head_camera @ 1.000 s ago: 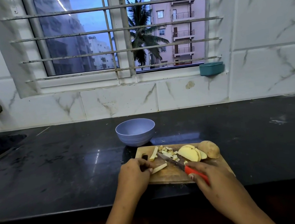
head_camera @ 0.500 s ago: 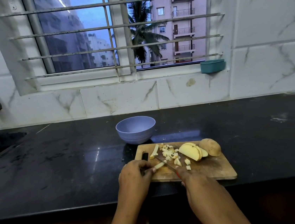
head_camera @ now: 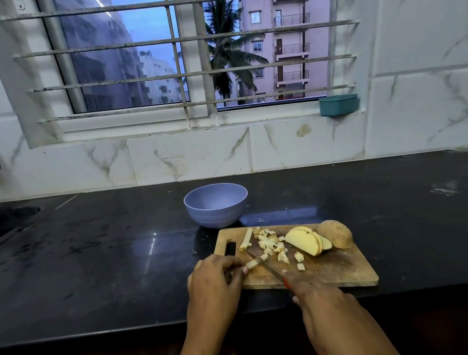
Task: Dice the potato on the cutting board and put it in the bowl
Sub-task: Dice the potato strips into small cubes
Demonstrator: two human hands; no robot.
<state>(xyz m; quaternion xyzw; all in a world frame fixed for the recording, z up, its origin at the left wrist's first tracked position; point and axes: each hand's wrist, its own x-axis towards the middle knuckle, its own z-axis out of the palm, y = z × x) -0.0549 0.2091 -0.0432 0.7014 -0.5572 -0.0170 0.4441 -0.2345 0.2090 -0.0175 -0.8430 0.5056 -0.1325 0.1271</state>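
Pinches strip (head_camera: 252, 263) in curled left hand (head_camera: 214, 281); grips knife (head_camera: 264, 265) in closed right hand (head_camera: 319, 293), blade just beside it on board (head_camera: 339, 270).

Your left grip (head_camera: 213, 279) pinches a potato strip (head_camera: 251, 263) on the cutting board (head_camera: 339, 270); your right grip (head_camera: 319, 299) holds the knife (head_camera: 266, 265), blade just beside it, diced pieces (head_camera: 269, 244) near.

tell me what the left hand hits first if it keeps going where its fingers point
Probably the knife blade: the left hand pinches a potato piece right beside it, though the gap is unclear.
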